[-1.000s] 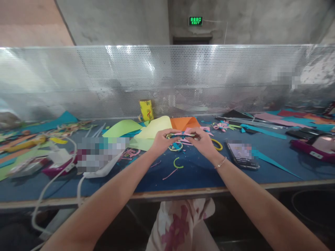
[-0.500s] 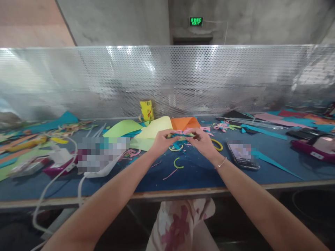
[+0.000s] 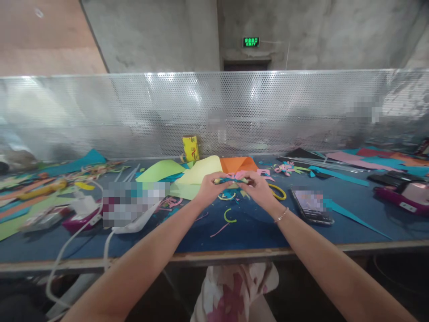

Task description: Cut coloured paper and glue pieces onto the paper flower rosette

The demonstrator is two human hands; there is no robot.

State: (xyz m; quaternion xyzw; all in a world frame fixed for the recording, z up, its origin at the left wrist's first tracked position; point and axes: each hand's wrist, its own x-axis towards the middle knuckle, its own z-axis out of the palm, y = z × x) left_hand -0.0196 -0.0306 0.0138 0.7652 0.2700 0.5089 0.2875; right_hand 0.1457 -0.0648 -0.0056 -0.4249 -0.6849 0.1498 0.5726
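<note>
– Paper bit (image 3: 231, 180), posn?
– Betw. L hand (image 3: 210, 187) & R hand (image 3: 254, 188), over table (image 3: 258, 239). L pinches one end, R the other; exact fingertip contact can't tell. Yellow ring (image 3: 284, 193) just beside R hand.
– Chg vs 0.5 s ago?
– View tilts up slightly; both grips same. Fold/turn of bit: too small to tell. Judgement: work prob. mid-handling, bit not set down.
</note>
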